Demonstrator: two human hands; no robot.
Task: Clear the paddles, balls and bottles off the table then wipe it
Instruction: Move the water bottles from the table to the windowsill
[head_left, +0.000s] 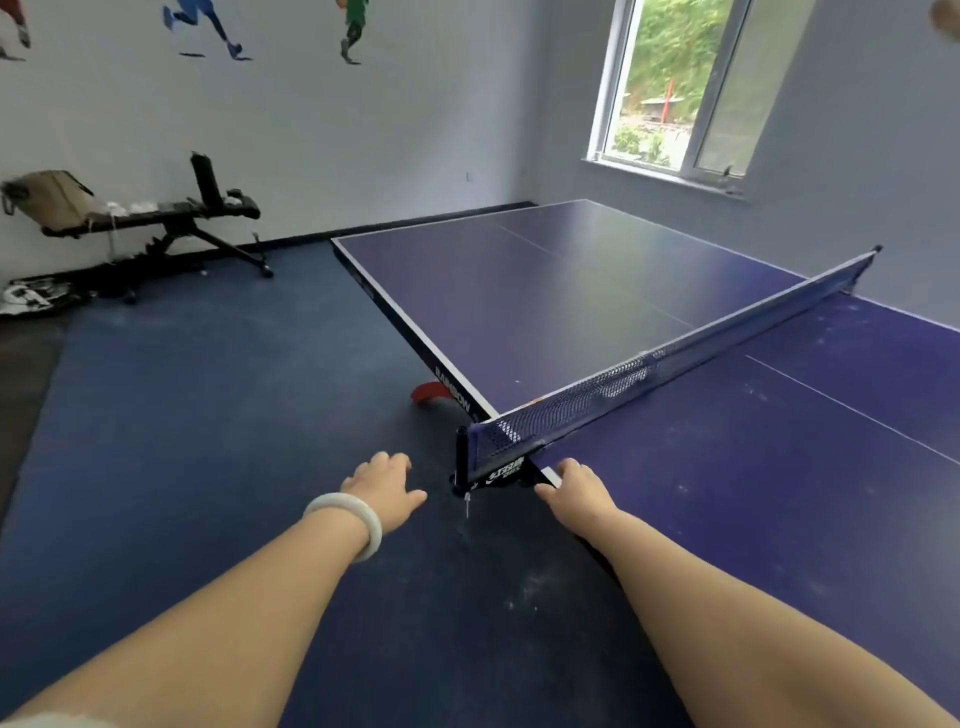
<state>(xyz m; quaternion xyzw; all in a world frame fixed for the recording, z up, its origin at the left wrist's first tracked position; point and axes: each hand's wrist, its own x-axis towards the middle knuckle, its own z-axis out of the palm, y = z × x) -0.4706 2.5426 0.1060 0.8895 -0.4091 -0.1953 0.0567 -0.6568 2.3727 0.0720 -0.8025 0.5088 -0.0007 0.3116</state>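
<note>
Desk (597, 291): blue top, no paddles, balls or bottles in view on it; wiping judged the remaining step. Net (675, 358) spans the middle, so wipe each half separately. Right hand (574, 486) at desk edge beside net clamp (496, 470), fingers' hold unclear. Left hand (382, 483) over floor, fingers loosely curled, empty.

Blue ping-pong table (571, 291) has its net (675, 364) clamped across the middle, top pretty scuffed on the near right. Far-left bench (208, 209) holds a tan bag (44, 195).
</note>
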